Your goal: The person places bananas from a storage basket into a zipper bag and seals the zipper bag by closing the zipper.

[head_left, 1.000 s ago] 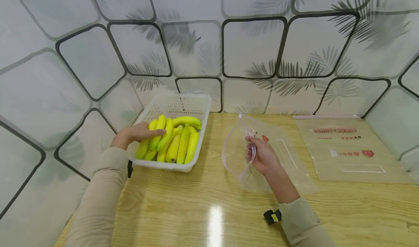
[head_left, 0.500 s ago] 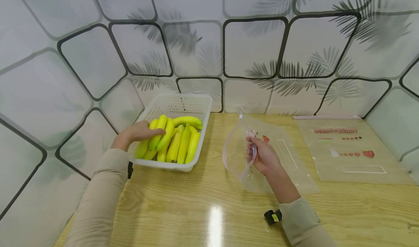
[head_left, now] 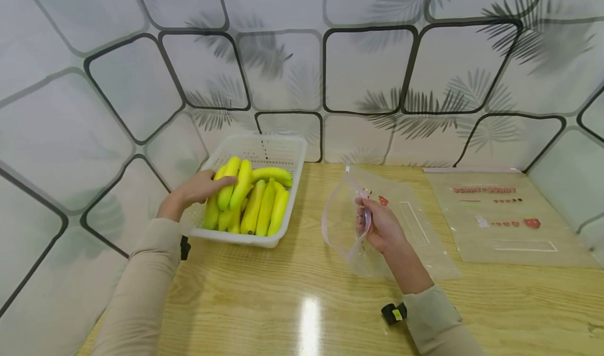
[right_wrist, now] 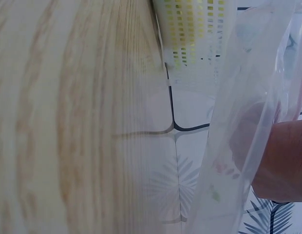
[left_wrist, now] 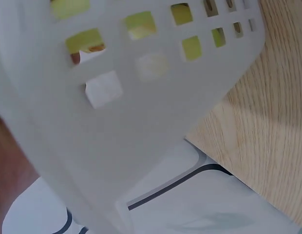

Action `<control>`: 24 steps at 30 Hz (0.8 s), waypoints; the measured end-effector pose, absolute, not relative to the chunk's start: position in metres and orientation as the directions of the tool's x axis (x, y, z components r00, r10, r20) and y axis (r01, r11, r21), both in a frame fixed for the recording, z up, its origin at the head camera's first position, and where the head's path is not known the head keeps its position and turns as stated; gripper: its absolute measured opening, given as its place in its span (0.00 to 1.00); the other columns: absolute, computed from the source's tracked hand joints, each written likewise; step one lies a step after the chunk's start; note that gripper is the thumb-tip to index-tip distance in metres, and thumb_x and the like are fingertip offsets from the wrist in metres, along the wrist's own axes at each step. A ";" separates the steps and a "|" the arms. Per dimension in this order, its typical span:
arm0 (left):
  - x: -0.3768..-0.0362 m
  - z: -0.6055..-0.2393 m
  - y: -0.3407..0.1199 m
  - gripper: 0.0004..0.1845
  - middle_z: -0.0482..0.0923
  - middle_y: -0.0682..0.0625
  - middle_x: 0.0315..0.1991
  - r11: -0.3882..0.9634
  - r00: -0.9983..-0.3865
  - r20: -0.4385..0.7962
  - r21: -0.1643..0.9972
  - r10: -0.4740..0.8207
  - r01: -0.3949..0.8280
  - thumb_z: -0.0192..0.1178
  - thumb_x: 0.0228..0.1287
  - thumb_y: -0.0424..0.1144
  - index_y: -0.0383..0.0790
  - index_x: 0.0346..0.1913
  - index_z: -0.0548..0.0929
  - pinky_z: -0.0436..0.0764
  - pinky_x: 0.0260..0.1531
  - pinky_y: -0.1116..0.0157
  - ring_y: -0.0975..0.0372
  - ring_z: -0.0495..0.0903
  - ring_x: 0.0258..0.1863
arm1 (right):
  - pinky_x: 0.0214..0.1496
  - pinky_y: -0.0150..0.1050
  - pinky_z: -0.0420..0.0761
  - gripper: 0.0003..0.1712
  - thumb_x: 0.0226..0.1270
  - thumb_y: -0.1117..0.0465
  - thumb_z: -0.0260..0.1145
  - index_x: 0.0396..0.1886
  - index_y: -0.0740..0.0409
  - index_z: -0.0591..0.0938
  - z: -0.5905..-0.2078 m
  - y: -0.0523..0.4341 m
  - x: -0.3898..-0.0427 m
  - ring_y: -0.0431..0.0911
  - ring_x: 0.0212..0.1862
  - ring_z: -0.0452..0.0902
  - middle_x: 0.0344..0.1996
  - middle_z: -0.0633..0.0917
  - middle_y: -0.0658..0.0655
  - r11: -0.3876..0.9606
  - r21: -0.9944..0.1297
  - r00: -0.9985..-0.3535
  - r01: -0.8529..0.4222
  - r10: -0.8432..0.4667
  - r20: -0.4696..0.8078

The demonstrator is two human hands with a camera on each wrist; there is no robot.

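Note:
In the head view my left hand [head_left: 199, 188] reaches over the left side of a white plastic basket [head_left: 264, 241] and grips a bunch of yellow bananas [head_left: 243, 184], thumb across the front. Its other fingers are hidden behind the fruit. More bananas [head_left: 264, 209] lie in the basket beneath and to the right. My right hand [head_left: 381, 224] pinches the pink-edged mouth of a clear zip bag [head_left: 415, 227], which gapes towards the basket. The left wrist view mostly shows the basket's perforated wall [left_wrist: 136, 112]. Clear plastic of the bag [right_wrist: 229, 146] crosses the right wrist view.
A second clear zip bag [head_left: 514, 240] with red prints lies flat at the right on the wooden table [head_left: 264, 303]. A patterned wall covering [head_left: 368, 73] rises behind the table and along both sides.
My left hand has raised the banana bunch slightly and tilted it more upright within the basket. The right hand and its bag have stayed in place.

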State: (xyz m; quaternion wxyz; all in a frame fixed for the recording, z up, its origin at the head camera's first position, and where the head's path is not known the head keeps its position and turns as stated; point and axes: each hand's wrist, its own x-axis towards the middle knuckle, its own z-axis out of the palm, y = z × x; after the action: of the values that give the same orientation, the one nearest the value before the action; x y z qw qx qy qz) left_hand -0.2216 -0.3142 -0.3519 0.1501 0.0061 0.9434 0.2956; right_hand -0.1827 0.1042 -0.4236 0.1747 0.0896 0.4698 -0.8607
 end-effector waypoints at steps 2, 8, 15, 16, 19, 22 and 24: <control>-0.222 -0.352 -0.316 0.36 0.60 0.51 0.22 0.802 -0.956 -0.270 0.592 0.114 -0.072 0.46 0.66 0.73 0.37 0.42 0.65 0.64 0.21 0.66 0.63 0.55 0.17 | 0.21 0.25 0.71 0.17 0.83 0.58 0.43 0.36 0.55 0.76 -0.423 0.105 -0.182 0.37 0.20 0.69 0.21 0.74 0.48 -0.496 -0.778 -0.922 0.386 -0.218 -0.319; -0.219 -0.352 -0.317 0.35 0.61 0.51 0.20 0.723 -0.962 -0.230 0.689 0.146 -0.055 0.41 0.69 0.72 0.37 0.43 0.65 0.64 0.18 0.65 0.63 0.55 0.14 | 0.20 0.25 0.70 0.16 0.83 0.58 0.43 0.37 0.56 0.76 -0.422 0.105 -0.181 0.36 0.20 0.68 0.20 0.74 0.47 -0.492 -0.779 -0.921 0.389 -0.215 -0.324; -0.221 -0.349 -0.310 0.31 0.78 0.47 0.27 0.557 -0.952 -0.092 0.825 0.293 0.092 0.38 0.77 0.63 0.35 0.43 0.74 0.81 0.28 0.60 0.60 0.78 0.23 | 0.20 0.25 0.69 0.17 0.83 0.58 0.42 0.37 0.55 0.75 -0.422 0.106 -0.180 0.36 0.19 0.67 0.20 0.73 0.46 -0.500 -0.778 -0.925 0.380 -0.229 -0.305; -0.221 -0.348 -0.308 0.31 0.80 0.47 0.28 0.526 -0.947 -0.077 0.844 0.311 0.104 0.38 0.77 0.61 0.34 0.43 0.74 0.82 0.30 0.59 0.59 0.80 0.26 | 0.20 0.25 0.69 0.16 0.83 0.58 0.41 0.38 0.55 0.75 -0.422 0.106 -0.181 0.35 0.19 0.66 0.20 0.73 0.46 -0.500 -0.778 -0.924 0.381 -0.234 -0.303; -0.218 -0.345 -0.303 0.28 0.82 0.45 0.31 0.452 -0.941 -0.042 0.884 0.336 0.122 0.37 0.79 0.58 0.33 0.45 0.73 0.84 0.31 0.58 0.58 0.83 0.28 | 0.20 0.25 0.69 0.16 0.83 0.58 0.42 0.37 0.55 0.75 -0.422 0.106 -0.181 0.36 0.19 0.66 0.20 0.73 0.46 -0.504 -0.772 -0.922 0.387 -0.233 -0.309; -0.214 -0.343 -0.296 0.26 0.81 0.44 0.35 0.389 -0.940 -0.015 0.913 0.341 0.127 0.37 0.79 0.56 0.34 0.50 0.69 0.84 0.33 0.58 0.58 0.83 0.31 | 0.21 0.25 0.69 0.16 0.83 0.58 0.41 0.37 0.55 0.75 -0.422 0.106 -0.180 0.36 0.19 0.66 0.20 0.73 0.46 -0.505 -0.769 -0.920 0.391 -0.246 -0.306; -0.211 -0.341 -0.291 0.24 0.79 0.44 0.36 0.358 -0.939 0.004 0.924 0.343 0.134 0.38 0.79 0.56 0.35 0.53 0.66 0.84 0.35 0.59 0.58 0.83 0.32 | 0.21 0.25 0.69 0.17 0.83 0.58 0.41 0.37 0.54 0.75 -0.422 0.106 -0.180 0.35 0.20 0.66 0.20 0.73 0.46 -0.506 -0.769 -0.919 0.391 -0.253 -0.301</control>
State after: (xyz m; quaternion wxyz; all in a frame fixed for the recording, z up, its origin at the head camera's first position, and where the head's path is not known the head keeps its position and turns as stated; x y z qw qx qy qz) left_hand -0.2112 -0.2911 -0.3413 0.0952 0.1457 0.8185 0.5475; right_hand -0.1803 0.1063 -0.4215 0.1863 0.0749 0.4608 -0.8645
